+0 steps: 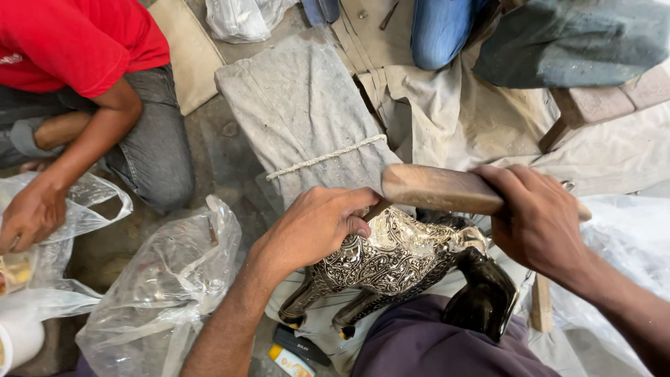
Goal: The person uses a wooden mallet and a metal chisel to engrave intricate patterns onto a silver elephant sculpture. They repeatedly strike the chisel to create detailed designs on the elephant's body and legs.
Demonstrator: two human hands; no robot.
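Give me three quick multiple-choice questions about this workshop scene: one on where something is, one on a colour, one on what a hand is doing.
1. Where does the dark horse figurine lie?
A. on a shelf
B. across the person's lap
C. inside a plastic bag

2. What colour is the co-worker's shirt?
A. red
B. green
C. white

3. What is the right hand doing?
A. resting flat on the floor
B. hanging free
C. closed around a wooden mallet

Answers: 1 B, it rests over the thigh in dark cloth, steadied by the left hand. 2 A, the sleeve and chest are red. 3 C, its fingers wrap the wooden block.
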